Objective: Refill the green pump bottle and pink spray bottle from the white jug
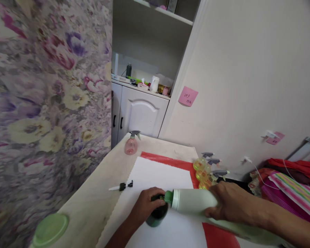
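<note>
My left hand (pixel 147 204) grips a dark green bottle (pixel 156 217) around its neck, on the white sheet (pixel 162 175). My right hand (pixel 223 201) is wrapped round a large pale green bottle (pixel 191 199), tipped onto its side. The pale bottle's open mouth points left at the top of the dark bottle. Between the two lies something bright green (pixel 168 196); whether it is flowing liquid or a spout I cannot tell. A black pump top (pixel 122 186) with a pale tube rests to the left of my left hand.
A pale green lid (pixel 51 229) lies at the near left table edge. A pink spray bottle (pixel 131 144) stands at the far left. Several yellowish spray bottles (pixel 203 170) crowd the right side by the wall. Red material (pixel 165 159) shows under the sheet.
</note>
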{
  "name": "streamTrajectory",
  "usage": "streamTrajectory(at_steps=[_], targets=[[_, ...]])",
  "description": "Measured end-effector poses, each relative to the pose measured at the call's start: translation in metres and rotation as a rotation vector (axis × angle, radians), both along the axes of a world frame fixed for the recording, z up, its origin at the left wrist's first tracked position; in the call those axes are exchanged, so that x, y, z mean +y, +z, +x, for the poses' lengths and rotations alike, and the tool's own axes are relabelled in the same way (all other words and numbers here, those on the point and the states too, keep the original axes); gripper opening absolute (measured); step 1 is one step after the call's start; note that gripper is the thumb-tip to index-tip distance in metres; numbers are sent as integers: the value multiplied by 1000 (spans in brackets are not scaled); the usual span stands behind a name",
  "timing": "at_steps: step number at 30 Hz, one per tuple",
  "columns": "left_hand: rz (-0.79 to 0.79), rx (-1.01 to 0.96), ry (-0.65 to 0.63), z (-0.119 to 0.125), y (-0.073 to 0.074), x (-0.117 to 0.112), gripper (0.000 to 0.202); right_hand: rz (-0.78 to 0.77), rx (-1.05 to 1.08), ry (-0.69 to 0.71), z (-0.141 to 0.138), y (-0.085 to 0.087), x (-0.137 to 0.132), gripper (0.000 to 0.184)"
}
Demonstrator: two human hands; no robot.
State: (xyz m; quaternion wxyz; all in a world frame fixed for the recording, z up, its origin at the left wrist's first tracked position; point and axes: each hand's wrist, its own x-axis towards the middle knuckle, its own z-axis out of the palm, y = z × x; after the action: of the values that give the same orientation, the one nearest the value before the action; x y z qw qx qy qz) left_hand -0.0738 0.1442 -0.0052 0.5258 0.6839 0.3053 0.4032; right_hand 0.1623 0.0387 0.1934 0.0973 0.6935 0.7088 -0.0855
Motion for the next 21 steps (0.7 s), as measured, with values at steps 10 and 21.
streamTrajectory(at_steps=[10, 21], targets=[[7, -5, 3, -1, -2, 0, 22, 6, -1, 8, -2, 1, 3, 37], [18, 2, -2, -2, 0, -1, 22, 12, 7, 16, 1, -2, -1, 37]])
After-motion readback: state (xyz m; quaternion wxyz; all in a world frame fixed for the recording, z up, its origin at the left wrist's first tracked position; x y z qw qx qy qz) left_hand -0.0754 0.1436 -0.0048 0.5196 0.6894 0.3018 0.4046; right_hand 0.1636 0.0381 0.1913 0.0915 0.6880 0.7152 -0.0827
